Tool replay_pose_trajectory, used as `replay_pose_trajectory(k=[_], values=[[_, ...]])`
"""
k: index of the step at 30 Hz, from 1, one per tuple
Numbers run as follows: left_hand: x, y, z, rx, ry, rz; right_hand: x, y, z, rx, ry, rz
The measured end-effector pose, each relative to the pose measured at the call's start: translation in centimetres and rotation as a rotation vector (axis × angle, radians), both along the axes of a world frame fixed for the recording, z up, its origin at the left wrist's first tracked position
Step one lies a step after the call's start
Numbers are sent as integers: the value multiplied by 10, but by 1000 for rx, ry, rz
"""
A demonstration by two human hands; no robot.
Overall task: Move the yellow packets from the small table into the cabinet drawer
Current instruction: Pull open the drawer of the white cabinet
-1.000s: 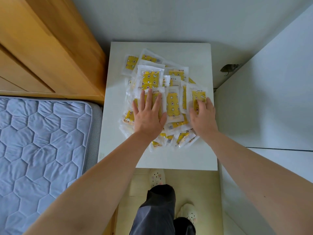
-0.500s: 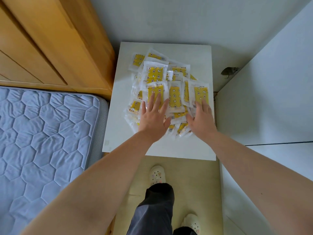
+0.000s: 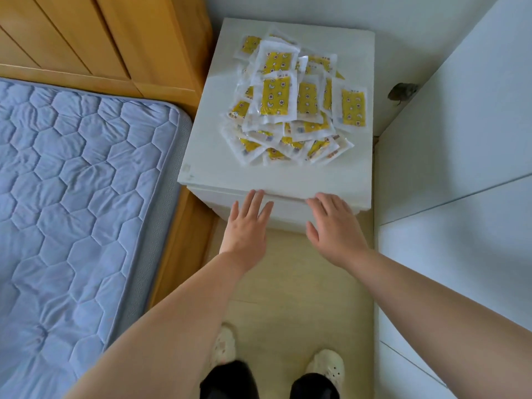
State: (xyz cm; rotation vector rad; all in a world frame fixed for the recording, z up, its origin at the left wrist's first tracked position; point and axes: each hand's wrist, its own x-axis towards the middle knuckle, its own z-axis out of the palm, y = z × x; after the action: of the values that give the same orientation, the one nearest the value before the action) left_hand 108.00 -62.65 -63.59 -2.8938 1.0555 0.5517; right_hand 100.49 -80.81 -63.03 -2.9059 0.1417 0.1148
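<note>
A heap of several yellow packets [image 3: 290,105] in clear wrappers lies on top of the small white table [image 3: 276,175]. Below the table's front edge is its white drawer front [image 3: 285,210], and the drawer looks closed. My left hand [image 3: 247,223] is held in front of that drawer with straight fingers, fingertips at the gap under the tabletop. My right hand [image 3: 334,223] is beside it, also with fingers extended toward the same gap. Neither hand holds a packet.
A bed with a blue quilted mattress [image 3: 80,203] and a wooden headboard [image 3: 95,38] stands at the left, close against the table. White cabinet panels [image 3: 460,168] line the right side. My feet in white clogs [image 3: 325,367] stand on the pale floor.
Both hands have left the packet heap and dropped down to the drawer front under the tabletop. The camera has pulled back and tilted, so the table's front face now shows.
</note>
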Motion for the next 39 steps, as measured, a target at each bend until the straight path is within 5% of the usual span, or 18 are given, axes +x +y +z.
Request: replay_pose_trajectory(k=[7, 14, 25, 30, 39], values=[[-7, 21, -55, 12, -155, -234, -11, 21, -55, -222, -2, 85], [-8, 6, -103, -45, -242, -71, -11, 31, -103, -268, -116, -137], [6, -38, -161, -564, -605, 41, 10, 13, -161, -343, -596, -143], [12, -49, -177, -615, -699, 80, 20, 10, -174, -293, -821, -119], [3, -32, -157, -539, -688, 40, 8, 17, -156, -359, -751, -149]])
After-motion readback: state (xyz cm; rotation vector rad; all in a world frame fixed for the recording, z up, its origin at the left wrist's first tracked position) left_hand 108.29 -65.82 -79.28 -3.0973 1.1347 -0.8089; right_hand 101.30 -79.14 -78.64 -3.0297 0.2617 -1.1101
